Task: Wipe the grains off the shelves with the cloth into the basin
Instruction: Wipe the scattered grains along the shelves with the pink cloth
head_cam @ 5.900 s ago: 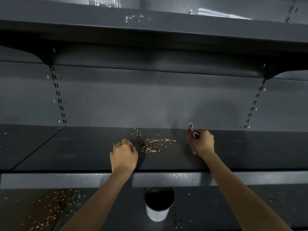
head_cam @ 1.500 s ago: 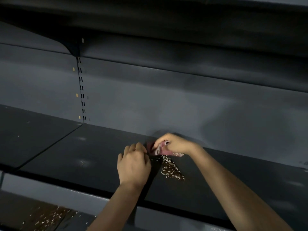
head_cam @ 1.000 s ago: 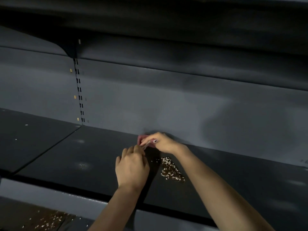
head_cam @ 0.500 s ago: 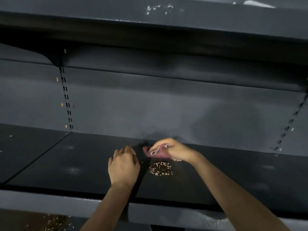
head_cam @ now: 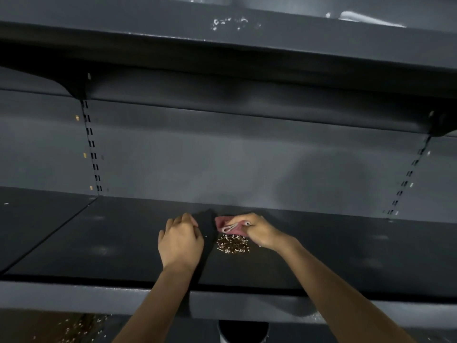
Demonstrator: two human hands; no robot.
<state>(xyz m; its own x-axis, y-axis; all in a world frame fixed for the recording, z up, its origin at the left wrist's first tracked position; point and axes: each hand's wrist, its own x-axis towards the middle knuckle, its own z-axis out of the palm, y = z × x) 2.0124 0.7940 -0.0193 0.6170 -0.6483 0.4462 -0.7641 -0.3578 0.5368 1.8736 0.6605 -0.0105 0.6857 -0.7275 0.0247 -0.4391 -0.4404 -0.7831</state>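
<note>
The right hand [head_cam: 259,231] pinches the pink cloth [head_cam: 228,225] just behind the grains [head_cam: 233,244], heaped in 1 tight pile mid-shelf [head_cam: 99,243]. The left hand [head_cam: 180,240] rests curled beside the pile; whether it holds anything cannot be told. The basin [head_cam: 243,331] waits below the shelf's front lip, only its rim showing. The risk here: a fast or off-line sweep could spray grains past that rim onto the lower shelf [head_cam: 49,328], where loose grains already lie. The bunched cloth may also skip over some.
</note>
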